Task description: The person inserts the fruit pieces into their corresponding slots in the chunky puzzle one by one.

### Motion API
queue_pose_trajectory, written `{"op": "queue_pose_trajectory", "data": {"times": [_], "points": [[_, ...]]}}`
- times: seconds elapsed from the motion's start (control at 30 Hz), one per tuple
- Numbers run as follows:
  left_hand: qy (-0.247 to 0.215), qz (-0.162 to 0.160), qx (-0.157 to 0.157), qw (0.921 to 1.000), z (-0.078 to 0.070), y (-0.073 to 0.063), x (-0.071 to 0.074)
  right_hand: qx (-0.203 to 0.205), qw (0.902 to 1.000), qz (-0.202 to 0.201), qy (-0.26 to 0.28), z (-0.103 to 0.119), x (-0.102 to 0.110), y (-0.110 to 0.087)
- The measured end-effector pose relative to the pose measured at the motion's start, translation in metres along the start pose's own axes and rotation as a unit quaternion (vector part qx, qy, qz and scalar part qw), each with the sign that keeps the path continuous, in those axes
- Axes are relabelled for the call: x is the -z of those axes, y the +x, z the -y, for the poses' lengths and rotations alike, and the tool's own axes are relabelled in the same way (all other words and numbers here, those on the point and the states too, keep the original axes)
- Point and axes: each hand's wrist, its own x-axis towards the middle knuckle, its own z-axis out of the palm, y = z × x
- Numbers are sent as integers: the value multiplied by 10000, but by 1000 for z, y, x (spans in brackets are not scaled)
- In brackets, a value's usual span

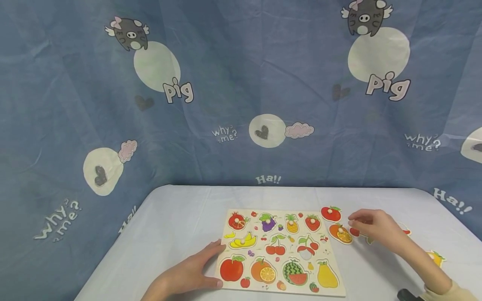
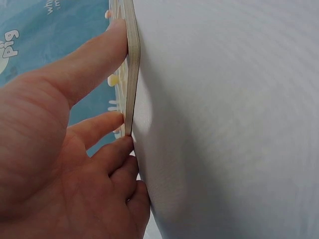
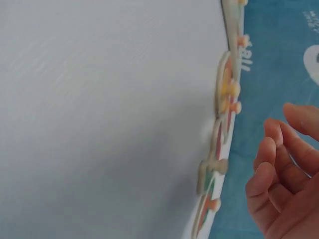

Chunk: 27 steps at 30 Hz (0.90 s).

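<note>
A wooden fruit puzzle board (image 1: 260,249) lies flat on the white table. Pomegranate, grapes, pineapple, strawberry and banana pieces with knobs sit in it; cherry, apple, orange, watermelon and pear spaces show no knob. My left hand (image 1: 188,269) touches the board's left edge, thumb at the near corner and fingers spread along the side. My right hand (image 1: 378,230) hovers over loose pieces to the right, fingers loosely bent and nothing in them, as the right wrist view shows too. Near it lie an apple piece (image 1: 331,214) and an orange piece (image 1: 340,233); other pieces are partly hidden beneath the hand.
A yellow fruit piece (image 1: 436,258) lies farther right, partly behind the right forearm. Another piece with red on it (image 1: 405,229) shows just beyond the wrist. A dark object (image 1: 408,295) is at the near right. Blue patterned cloth (image 1: 241,83) hangs behind the table.
</note>
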Motion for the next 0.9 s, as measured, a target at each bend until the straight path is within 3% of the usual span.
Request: {"op": "queue_pose_trajectory", "data": {"times": [0.33,0.67,0.9], "points": [[-47,8,-16,10000,0,0,0,-88,9994,-177,-290,-15,2,2],[-112,37,-68,9999,-1,0,1,-574,9962,206,-628,-22,8,5],[-80,4,38,10000,-2,-1,1,-589,9954,362,-663,-26,9,8]]}}
